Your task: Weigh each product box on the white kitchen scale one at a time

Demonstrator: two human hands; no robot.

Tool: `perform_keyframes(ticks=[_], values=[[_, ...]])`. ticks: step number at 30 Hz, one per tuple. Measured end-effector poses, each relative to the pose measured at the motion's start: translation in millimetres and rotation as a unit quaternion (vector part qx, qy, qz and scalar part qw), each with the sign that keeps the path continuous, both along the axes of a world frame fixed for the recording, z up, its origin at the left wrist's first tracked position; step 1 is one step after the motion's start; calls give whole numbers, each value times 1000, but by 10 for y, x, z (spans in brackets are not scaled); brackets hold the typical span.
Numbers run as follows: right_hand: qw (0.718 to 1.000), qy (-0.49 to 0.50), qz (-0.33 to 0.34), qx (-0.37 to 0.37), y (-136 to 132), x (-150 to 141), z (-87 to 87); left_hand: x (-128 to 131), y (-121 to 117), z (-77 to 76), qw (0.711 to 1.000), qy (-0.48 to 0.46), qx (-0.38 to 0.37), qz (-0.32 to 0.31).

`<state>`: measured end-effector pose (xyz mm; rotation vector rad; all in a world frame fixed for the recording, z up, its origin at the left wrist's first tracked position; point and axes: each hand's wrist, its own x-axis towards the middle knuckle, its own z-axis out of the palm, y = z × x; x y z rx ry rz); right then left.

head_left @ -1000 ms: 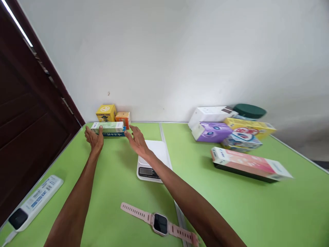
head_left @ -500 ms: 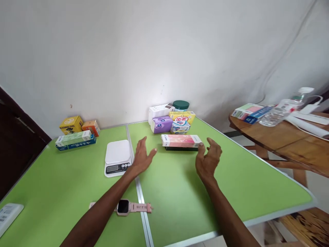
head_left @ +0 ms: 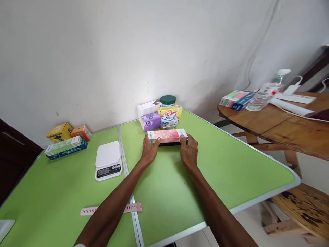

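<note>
Holding the long pink box at both ends, with the left hand at its left end and the right hand at its right. Pinching on the left between a thumb laid on the near side and fingers bent round the end, mostly hidden; gripping likewise on the right, thumb in front, fingers bunched beside the end, tips out of sight. Placed toward the back of the green table, right of the metal seam, just in front of a purple packet and a blue-and-white box. Showing black beneath the pink, too dark to tell whether as part of the same box. Backed farther off by a yellow box, a white box and a green-lidded tub. Crossing with the left forearm over a pink strap. Flanked on the left, somewhat apart, by a white scale, then, well apart, by an orange box near the wall
</note>
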<state>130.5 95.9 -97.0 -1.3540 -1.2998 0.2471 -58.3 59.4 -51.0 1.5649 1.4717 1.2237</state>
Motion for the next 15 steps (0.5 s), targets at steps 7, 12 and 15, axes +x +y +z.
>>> perform_keyframes(ticks=[7,12,15], values=[[991,42,124,31,-312,-850,299,-765,-584,515,989,-19,12,147],[960,55,273,33,-576,-1782,403,-1648,-1045,563,959,-7,47,280],[943,48,329,19,-707,-2159,340,-2025,-1224,402,947,-13,56,316]])
